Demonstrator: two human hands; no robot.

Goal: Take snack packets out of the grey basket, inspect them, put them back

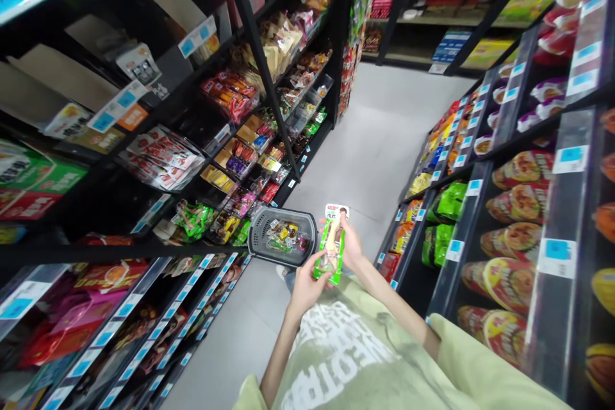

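Note:
Between my two hands is a green-and-white snack packet (331, 245), its clear middle showing a pale food piece that looks like a chicken foot. My left hand (308, 282) pinches the packet's lower left corner. Along its upper right side, my right hand (350, 242) grips the edge with the thumb on the front. Just left of the packet, a grey shopping basket (257, 250) stands low by the shelf. Several small wrapped snacks (288, 236) lie inside it.
Snack shelves (269, 77) with bins of small packets line the left. To the right, a shelf rack holds cup noodles (516, 240) and green packs (444, 205). Grey floor (384, 122) runs between them to a far shelf with blue boxes (451, 46).

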